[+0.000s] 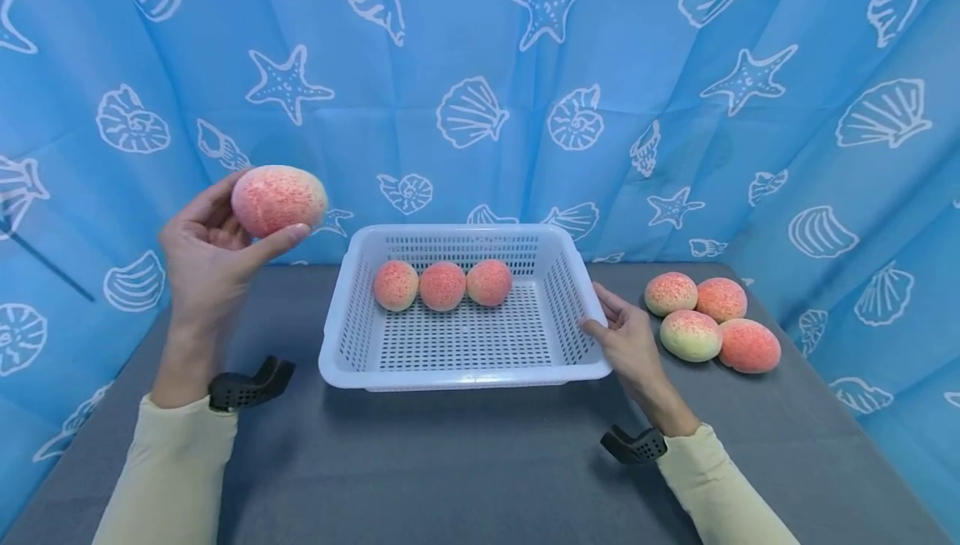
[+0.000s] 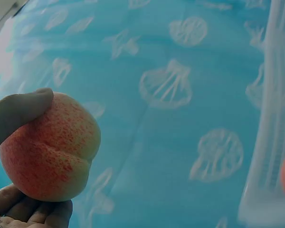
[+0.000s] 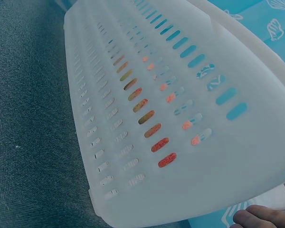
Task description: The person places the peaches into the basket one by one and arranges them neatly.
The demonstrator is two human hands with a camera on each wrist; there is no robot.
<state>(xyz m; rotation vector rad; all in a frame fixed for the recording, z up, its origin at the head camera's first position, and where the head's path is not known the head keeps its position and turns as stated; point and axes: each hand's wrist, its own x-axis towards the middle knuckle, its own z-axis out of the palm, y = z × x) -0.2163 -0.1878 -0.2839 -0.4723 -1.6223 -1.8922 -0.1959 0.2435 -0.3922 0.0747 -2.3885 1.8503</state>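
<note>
Above the table (image 1: 465, 462), left fingers (image 1: 206, 202) curl wide round a peach (image 1: 279, 201); right fingers (image 1: 613, 301) grip the basket rim (image 1: 465, 379).

Bright light; soft shadows on table (image 1: 480, 470) behind right hand (image 1: 632, 343); left-wrist view: glare above left hand (image 1: 206, 266), curtain (image 2: 142, 118) beyond hazy.

Desk (image 1: 450, 470): grey, cloth-like top, filling the lower part of the frame; far edge about mid-height, sides slanting outward to the lower corners. Woven texture shows at left of the right wrist view. At centre, white slotted plastic basket (image 1: 465, 380), long side across the frame; cannot tell whether its whole base touches down. Right of centre, four peaches (image 1: 690, 337) in a close cluster, two behind, two in front, pink over pale yellow-green.
</note>
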